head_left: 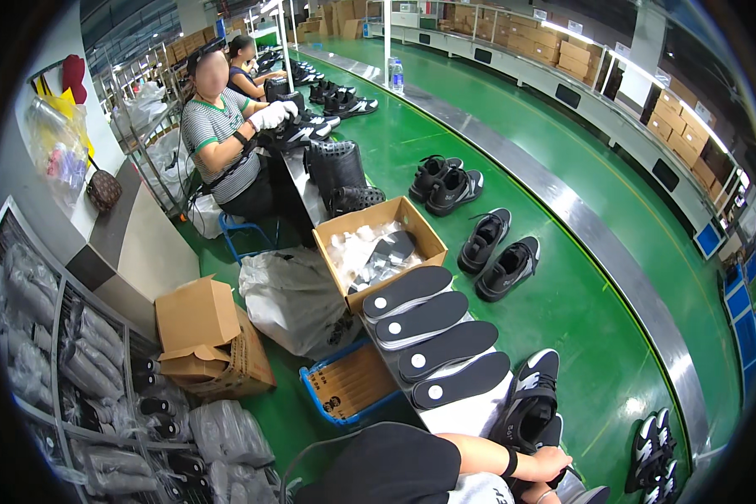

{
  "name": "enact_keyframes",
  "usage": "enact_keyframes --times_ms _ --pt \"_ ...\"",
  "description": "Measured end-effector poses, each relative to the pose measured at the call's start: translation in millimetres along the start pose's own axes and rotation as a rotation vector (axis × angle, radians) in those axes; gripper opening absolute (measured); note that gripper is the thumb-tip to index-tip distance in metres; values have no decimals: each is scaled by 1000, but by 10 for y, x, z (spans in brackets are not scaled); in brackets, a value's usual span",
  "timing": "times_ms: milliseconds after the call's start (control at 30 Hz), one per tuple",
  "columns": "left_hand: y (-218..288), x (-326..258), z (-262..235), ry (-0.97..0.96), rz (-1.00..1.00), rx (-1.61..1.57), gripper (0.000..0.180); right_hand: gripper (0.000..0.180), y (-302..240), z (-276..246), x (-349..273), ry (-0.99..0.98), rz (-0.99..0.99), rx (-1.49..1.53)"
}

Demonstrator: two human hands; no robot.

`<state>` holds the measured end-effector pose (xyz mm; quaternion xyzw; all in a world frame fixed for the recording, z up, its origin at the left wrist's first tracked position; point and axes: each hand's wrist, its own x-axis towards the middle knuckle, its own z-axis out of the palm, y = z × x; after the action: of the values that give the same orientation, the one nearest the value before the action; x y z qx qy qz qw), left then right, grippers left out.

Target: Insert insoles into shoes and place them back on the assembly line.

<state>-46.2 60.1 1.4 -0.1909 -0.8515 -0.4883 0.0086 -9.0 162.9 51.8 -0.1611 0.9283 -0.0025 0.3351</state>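
Note:
My left hand [551, 462], with a black band on its wrist, is at the lower right with its fingers curled closed. What it grips is largely hidden; something black shows just below it. Close under it, at the bottom edge, only a small part of my right hand [539, 494] shows, its fingers hidden. A black sneaker with a white-marked toe [529, 399] stands just beyond my hands. To its left, stacks of dark insoles [452, 351] with white round spots lie in a row on the workbench. More insoles [595, 496] show beside my hands, cut off by the rim.
An open carton [437, 244] of small plastic-wrapped pieces stands past the insoles. Pairs of black shoes [484, 239] rest on the green conveyor [563, 328]. A blue crate [307, 386], cartons [197, 315] and a rack of bagged goods [59, 353] are left. A gloved co-worker [227, 143] sits beyond.

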Motion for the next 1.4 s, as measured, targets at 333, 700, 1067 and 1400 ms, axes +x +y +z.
enact_keyframes --times_ms 333,700,1067,1400 --pt "-31 3 33 23 10 -25 8 36 165 92 74 -213 -66 7" --pt "11 2 18 2 14 -21 14 40 41 83 -67 -315 -122 54" --pt "-19 -32 -30 -67 61 -25 24 44 -55 46 -240 -242 -67 232" --pt "6 -192 -104 -30 -7 -99 24 54 -172 -59 -327 -393 -83 337"
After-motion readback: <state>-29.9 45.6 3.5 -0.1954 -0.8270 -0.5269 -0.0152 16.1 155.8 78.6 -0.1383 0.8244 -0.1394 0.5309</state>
